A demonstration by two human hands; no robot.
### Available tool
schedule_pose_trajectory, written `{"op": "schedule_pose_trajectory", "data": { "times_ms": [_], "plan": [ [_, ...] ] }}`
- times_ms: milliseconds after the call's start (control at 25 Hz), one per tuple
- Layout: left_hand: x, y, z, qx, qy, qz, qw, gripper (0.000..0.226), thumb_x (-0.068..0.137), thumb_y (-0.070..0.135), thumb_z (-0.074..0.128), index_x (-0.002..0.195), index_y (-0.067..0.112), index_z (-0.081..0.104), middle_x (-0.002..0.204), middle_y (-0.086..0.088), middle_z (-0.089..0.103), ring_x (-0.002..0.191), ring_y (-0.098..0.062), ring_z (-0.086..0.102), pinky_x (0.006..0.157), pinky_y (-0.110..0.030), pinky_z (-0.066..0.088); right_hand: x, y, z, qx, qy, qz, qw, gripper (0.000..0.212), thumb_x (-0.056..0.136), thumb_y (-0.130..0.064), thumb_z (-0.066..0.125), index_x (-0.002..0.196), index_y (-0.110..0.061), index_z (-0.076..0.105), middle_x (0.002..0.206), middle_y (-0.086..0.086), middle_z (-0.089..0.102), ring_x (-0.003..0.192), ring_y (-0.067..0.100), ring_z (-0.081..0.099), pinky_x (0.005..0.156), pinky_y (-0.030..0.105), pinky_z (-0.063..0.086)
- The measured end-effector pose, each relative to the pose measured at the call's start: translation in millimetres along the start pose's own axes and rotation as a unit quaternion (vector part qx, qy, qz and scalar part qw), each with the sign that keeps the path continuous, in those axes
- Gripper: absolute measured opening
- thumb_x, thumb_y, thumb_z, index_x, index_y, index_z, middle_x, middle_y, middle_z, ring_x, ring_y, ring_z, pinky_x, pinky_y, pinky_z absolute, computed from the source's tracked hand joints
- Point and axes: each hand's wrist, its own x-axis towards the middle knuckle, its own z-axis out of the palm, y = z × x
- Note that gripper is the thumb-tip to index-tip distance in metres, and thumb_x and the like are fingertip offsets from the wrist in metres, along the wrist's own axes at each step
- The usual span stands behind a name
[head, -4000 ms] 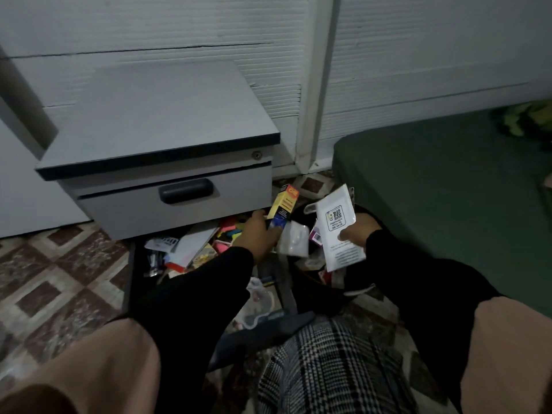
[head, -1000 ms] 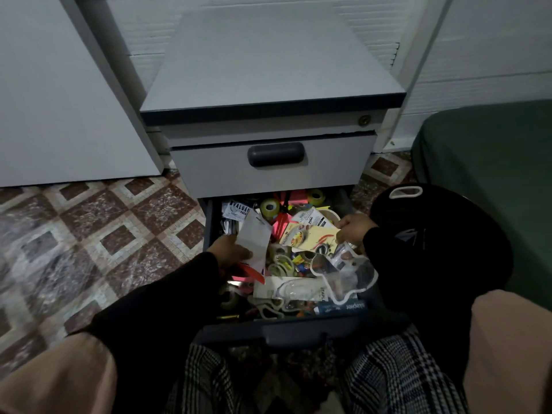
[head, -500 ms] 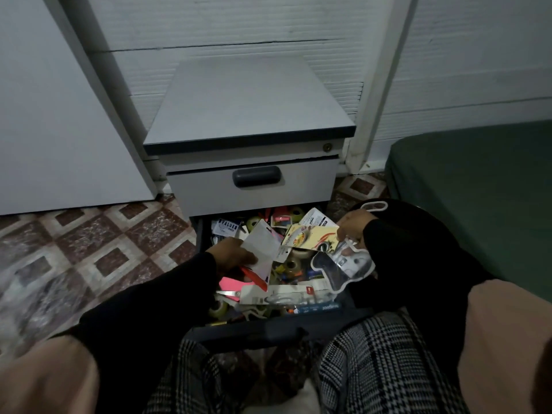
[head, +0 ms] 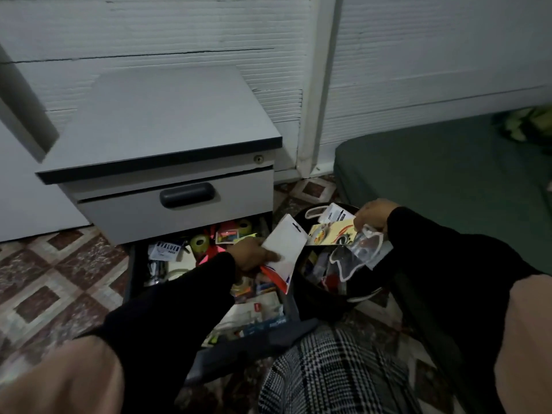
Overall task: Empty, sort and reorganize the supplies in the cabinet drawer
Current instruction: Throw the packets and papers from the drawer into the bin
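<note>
Black sleeves [head: 167, 312], peach overlayer, plaid trousers [head: 334, 375]

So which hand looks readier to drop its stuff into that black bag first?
Probably the right hand: it holds its clear and yellow packets directly above the black bag. The left hand grips a white card at the bag's left edge, over the open drawer.

The scene is dim and bluish, with low contrast and soft grain. The brightest areas are the grey cabinet top [head: 167, 121] and the white ribbed wall [head: 418, 55], lit from above. The open drawer [head: 209, 264] lies in shadow under the cabinet, its contents hard to read. Both black sleeves [head: 179, 318] lose detail. Straight lines bow near the edges, and the corners are soft.
</note>
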Motion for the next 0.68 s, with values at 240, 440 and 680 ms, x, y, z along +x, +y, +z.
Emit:
{"op": "schedule_pose_trajectory", "data": {
  "times_ms": [240,440,680],
  "plan": [
    [50,21,43,0.009,-0.03,-0.019,0.999,0.031,0.089,0.014,0.062,0.116,-0.001,0.056,0.076,-0.01,0.062,0.047,-0.012,0.061,0.046,-0.022,0.055,38,33,2,0.069,-0.003,0.026,0.997,0.016,0.085,0.003,0.057,0.095,-0.006,0.049,0.088,0.013,0.055,0.065,0.022,0.055,0.063,0.032,0.052],
    [77,15,47,0.02,0.025,0.026,0.999,0.044,0.086,0.017,0.066,0.125,0.001,0.055,0.12,-0.017,0.062,0.097,-0.026,0.062,0.087,-0.035,0.051,55,42,25,0.067,-0.001,0.007,0.998,0.021,0.088,0.0,0.055,0.098,-0.015,0.046,0.098,0.01,0.05,0.06,0.014,0.048,0.056,0.028,0.048],
    [68,-21,21,-0.008,0.085,0.019,0.996,0.034,0.086,0.008,0.065,0.116,-0.004,0.055,0.075,-0.009,0.057,0.055,-0.012,0.047,0.045,-0.017,0.04,52,26,44,0.087,0.004,-0.009,0.996,0.016,0.088,-0.001,0.054,0.097,-0.014,0.049,0.097,0.01,0.052,0.061,0.016,0.05,0.054,0.03,0.048]
  ]
}}
